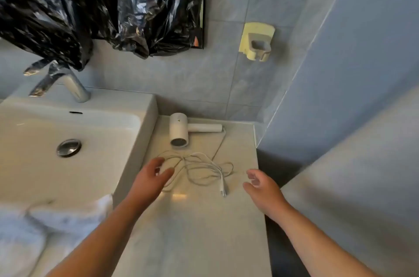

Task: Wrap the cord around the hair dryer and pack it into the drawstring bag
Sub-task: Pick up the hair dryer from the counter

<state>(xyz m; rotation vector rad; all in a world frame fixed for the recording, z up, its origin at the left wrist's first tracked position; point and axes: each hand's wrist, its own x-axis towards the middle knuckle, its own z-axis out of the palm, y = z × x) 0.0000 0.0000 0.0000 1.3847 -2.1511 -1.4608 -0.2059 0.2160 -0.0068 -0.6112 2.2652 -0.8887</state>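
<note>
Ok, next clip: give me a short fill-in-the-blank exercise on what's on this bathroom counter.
1. The hair dryer lies on the counter, to the ____ of the sink.
2. Its cord lies in loose loops on the counter, not yet ____ around the hair dryer.
3. The left hand and the right hand are both ____ and hold nothing.

Missing words: right; wrapped; open.

We've just got the one view here: a wide-angle head cam, looking forward and down from pretty close above the counter (195, 231). Sink (145, 106) fills the left of the frame, tiled wall (226, 72) the top.
</note>
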